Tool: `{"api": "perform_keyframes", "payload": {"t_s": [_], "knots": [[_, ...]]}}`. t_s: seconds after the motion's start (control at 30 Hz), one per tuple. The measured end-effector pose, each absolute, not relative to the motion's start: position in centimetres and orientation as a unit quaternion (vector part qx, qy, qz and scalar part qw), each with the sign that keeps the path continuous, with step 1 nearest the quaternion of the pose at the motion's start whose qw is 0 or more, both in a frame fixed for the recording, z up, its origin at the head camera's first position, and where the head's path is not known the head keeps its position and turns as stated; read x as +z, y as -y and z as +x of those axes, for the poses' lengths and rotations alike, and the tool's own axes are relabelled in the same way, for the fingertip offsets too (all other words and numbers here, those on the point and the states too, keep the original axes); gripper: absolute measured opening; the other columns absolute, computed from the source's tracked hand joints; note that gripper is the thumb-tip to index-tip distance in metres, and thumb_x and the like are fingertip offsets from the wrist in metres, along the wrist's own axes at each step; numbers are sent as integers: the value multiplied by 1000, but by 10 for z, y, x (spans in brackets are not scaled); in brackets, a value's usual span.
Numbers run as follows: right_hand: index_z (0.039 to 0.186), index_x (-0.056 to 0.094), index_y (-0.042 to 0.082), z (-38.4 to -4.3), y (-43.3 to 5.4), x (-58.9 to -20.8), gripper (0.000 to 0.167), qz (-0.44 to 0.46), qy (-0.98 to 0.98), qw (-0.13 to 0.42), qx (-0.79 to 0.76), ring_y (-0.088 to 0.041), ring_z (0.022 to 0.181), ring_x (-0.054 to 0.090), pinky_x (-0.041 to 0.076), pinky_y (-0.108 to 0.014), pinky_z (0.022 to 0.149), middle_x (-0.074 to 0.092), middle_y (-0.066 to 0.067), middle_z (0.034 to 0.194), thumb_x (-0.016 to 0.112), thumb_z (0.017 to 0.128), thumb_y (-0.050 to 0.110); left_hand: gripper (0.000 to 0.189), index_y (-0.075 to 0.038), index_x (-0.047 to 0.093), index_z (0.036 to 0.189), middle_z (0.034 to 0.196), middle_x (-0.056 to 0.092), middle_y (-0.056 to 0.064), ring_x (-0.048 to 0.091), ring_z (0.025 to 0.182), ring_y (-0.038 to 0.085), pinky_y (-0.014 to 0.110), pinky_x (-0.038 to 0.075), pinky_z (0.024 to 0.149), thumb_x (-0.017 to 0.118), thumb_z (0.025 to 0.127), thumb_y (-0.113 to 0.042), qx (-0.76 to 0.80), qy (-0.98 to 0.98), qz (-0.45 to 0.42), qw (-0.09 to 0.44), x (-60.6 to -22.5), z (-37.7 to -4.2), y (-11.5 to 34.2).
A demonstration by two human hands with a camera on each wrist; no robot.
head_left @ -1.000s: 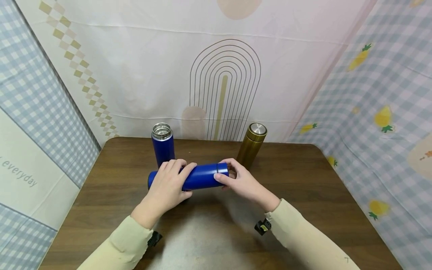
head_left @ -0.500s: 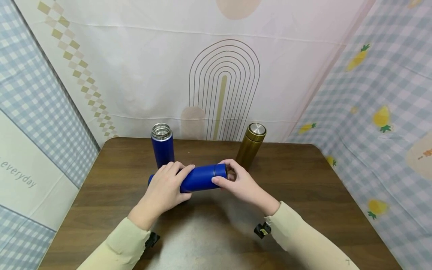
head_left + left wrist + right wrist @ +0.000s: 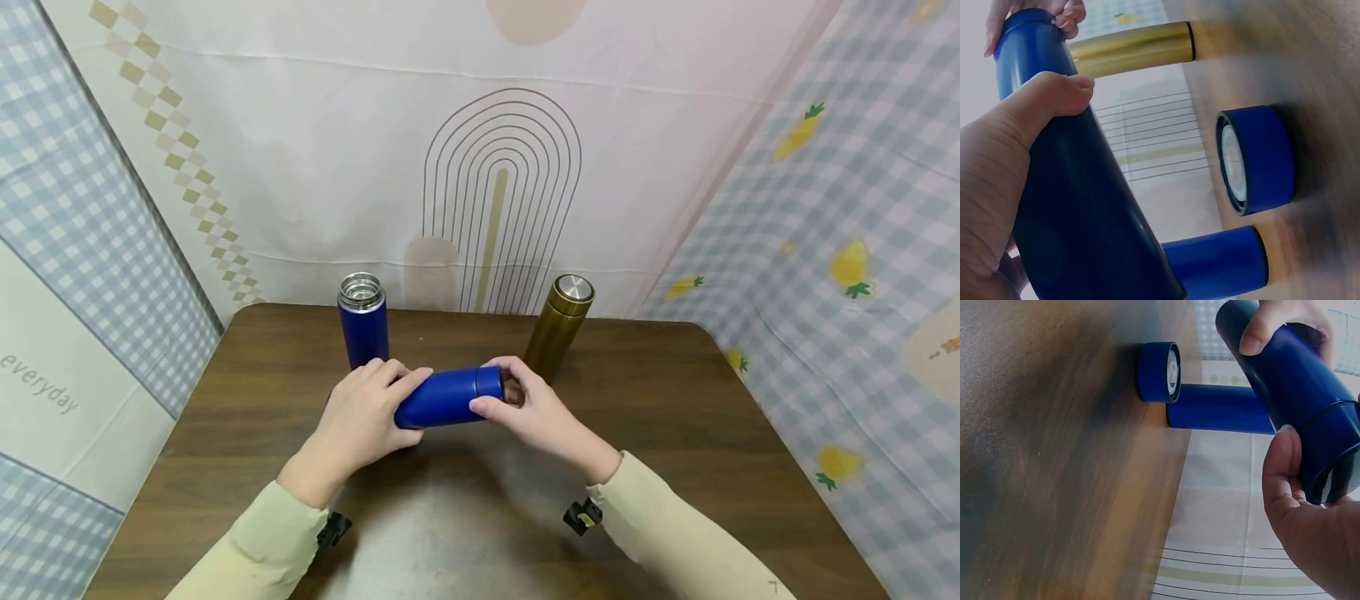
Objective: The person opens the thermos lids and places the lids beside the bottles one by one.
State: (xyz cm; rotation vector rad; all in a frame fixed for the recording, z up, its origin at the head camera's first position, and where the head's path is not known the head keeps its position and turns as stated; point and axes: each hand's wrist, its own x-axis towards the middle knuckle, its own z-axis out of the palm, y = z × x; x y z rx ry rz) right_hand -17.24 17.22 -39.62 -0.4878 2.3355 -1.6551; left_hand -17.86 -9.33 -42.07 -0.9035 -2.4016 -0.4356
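Note:
A blue thermos bottle (image 3: 442,398) is held sideways above the table by both hands. My left hand (image 3: 362,417) wraps round its body, thumb along the near side. At the right end, my right hand (image 3: 528,407) grips the blue cap (image 3: 490,382), with the thumb in front and fingers behind. A thin dark seam shows between cap and body. Behind my left hand stands a second blue thermos (image 3: 365,333), upright, its steel mouth uncovered. In the left wrist view a loose blue cap (image 3: 1260,159) rests on the table, inner side up; the left hand hides it from the head view.
A gold thermos (image 3: 557,325) with a silver-topped lid stands upright at the back right, behind my right hand. The brown wooden table (image 3: 645,400) ends at a patterned white cloth (image 3: 322,167) behind it. Checked cloth (image 3: 862,350) hangs along the right side.
Both hands and the held thermos have shifted slightly left, and more of its left end is now covered by my left hand. The standing bottles have not moved.

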Motion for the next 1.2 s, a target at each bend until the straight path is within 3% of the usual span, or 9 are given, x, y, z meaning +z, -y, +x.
{"api": "perform_keyframes", "payload": {"t_s": [0.2, 0.5, 1.2], "knots": [[127, 47, 21, -171, -171, -397, 43, -171, -799, 114, -566, -26, 99, 63, 55, -39, 79, 55, -11, 119, 69, 91, 24, 72, -21, 63, 125, 100, 60, 0, 55, 90, 22, 39, 51, 77, 85, 61, -47, -147, 894, -332, 261, -415, -179, 94], [130, 44, 9, -155, -163, -376, 45, -187, -789, 117, -574, -26, 100, 62, 54, -37, 83, 53, -15, 119, 67, 92, 14, 72, -23, 64, 124, 99, 60, -1, 55, 89, 21, 38, 51, 75, 86, 60, -49, -145, 895, -334, 257, -415, -178, 96], [131, 43, 12, -154, -162, -380, 45, -211, -777, 109, -583, -29, 101, 62, 54, -38, 83, 52, -16, 121, 66, 92, 11, 69, -29, 64, 120, 95, 58, -4, 53, 86, 20, 38, 51, 70, 85, 58, -52, -137, 900, -328, 252, -410, -178, 101]]}}
